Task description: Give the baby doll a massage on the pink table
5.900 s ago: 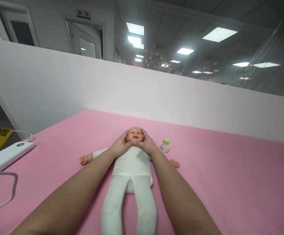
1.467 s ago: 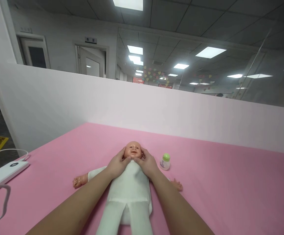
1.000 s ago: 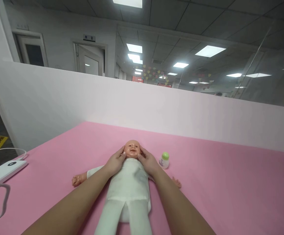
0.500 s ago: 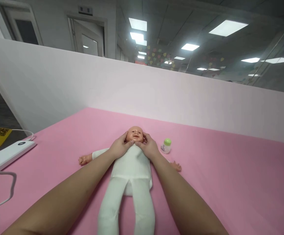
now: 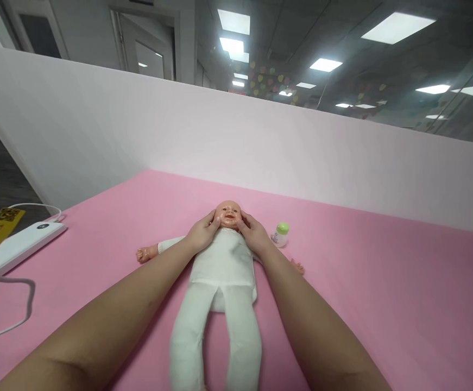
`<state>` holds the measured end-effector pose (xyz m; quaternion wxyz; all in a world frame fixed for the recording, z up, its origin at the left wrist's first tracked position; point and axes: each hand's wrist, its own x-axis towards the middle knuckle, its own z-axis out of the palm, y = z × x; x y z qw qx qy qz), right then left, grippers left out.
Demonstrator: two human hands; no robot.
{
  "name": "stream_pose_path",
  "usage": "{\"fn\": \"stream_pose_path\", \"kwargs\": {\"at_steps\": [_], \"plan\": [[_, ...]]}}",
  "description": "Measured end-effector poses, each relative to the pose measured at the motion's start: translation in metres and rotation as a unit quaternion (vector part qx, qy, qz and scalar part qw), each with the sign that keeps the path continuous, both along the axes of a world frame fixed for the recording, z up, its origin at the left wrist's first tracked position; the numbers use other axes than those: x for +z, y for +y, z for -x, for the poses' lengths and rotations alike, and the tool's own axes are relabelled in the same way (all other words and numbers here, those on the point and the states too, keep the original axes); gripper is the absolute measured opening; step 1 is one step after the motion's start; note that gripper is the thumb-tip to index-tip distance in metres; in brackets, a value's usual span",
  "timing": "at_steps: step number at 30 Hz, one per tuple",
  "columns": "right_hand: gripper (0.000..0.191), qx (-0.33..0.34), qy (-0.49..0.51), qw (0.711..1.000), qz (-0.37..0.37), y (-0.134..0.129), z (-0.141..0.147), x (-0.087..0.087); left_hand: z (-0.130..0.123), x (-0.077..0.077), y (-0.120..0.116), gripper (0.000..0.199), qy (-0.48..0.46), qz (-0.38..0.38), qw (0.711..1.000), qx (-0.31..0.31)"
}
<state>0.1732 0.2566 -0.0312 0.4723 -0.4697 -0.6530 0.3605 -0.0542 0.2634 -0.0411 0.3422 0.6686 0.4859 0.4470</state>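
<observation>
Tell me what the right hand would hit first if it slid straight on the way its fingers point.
The right hand already touches the doll's head; its fingers point up-left across it, so likely the cheek.

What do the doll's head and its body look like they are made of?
The doll's head, cupped between the left hand and right hand, looks like glossy moulded plastic or vinyl: it shines. The doll's body looks like soft matte white cloth, faintly creased.

Doll (image 5: 224, 260) lies mid-table (image 5: 383, 282), bottle (image 5: 280, 234) right of its head, device (image 5: 20, 247) far left
</observation>
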Motion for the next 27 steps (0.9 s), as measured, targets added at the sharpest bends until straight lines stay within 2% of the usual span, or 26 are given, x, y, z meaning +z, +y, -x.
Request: {"fn": "stream_pose_path", "kwargs": {"at_steps": [3,6,9,15,19,24,27], "plan": [[0.082,-0.036,-0.047,0.998,-0.013,-0.002,0.005,-0.002,-0.002,0.008,-0.008,0.073,0.025,-0.008,1.0,-0.014],[0.087,-0.063,-0.076,0.995,-0.017,-0.002,0.01,-0.003,-0.004,0.01,-0.011,0.076,0.046,0.001,0.999,0.005],[0.078,-0.073,-0.08,0.994,-0.015,0.0,0.011,-0.003,-0.004,0.008,-0.009,0.074,0.052,-0.005,0.999,0.007],[0.062,-0.001,-0.014,1.0,0.0,0.0,0.003,0.004,0.0,0.003,-0.001,0.067,0.056,-0.009,0.998,0.02],[0.055,0.021,-0.016,1.0,0.001,-0.002,-0.001,0.01,0.001,-0.003,0.004,0.067,0.049,-0.004,0.999,0.021],[0.046,-0.025,-0.047,0.999,0.004,-0.004,-0.002,0.012,0.001,-0.011,0.009,0.072,0.041,-0.001,0.998,0.042],[0.045,-0.056,-0.085,0.995,-0.009,-0.008,-0.003,0.015,0.003,-0.007,0.007,0.072,0.045,-0.009,0.998,0.042]]}}
